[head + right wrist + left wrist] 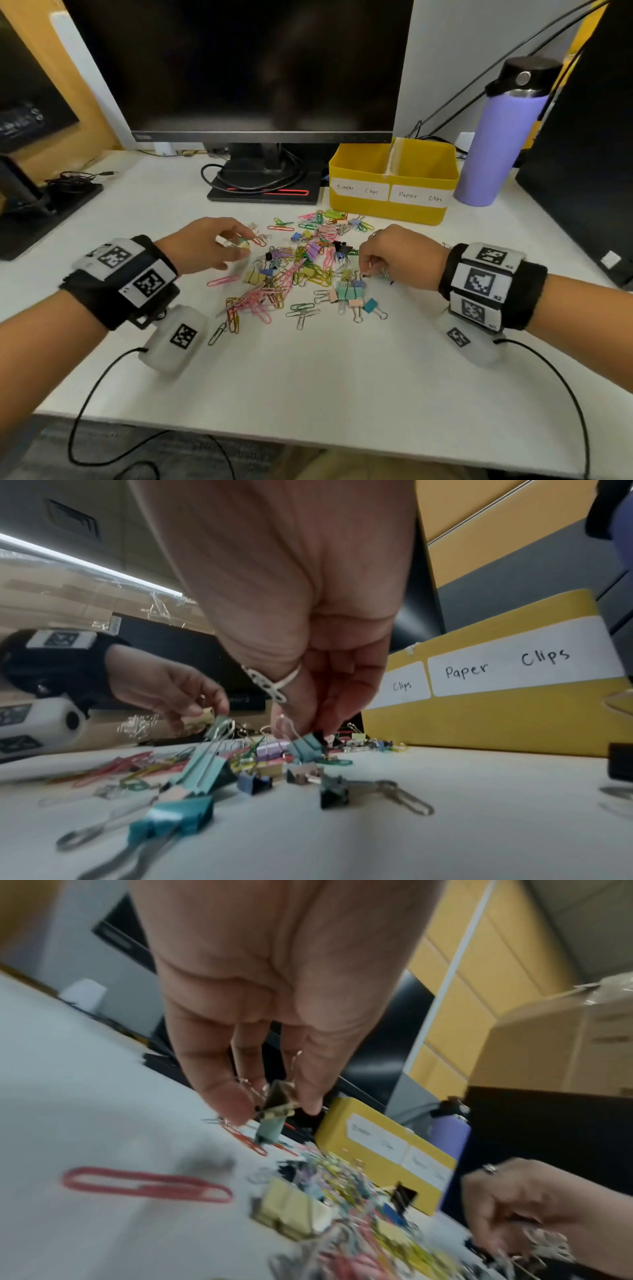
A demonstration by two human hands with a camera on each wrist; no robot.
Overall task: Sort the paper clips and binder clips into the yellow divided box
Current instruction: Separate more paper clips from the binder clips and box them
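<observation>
The left hand (205, 243) pinches small binder clips (274, 1104) at 9 o'clock of the clip pile (301, 270) on the table (308, 370). The right hand (400, 257), at 3 o'clock, pinches a teal binder clip (306, 746). The yellow box (390, 209) sits at 1 o'clock. No clips show inside its two parts.

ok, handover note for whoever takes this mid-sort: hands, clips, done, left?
Left hand: pinch grip on a pale green binder clip, lifted off the white desk.
Right hand: fingertips pinching a teal binder clip in the pile.
Mixed pile of coloured paper clips and binder clips lies in front of the yellow divided box, labelled Binder Clips left, Paper Clips right.
Done: nothing visible in the box.
Left: nearly the whole pile.
</observation>
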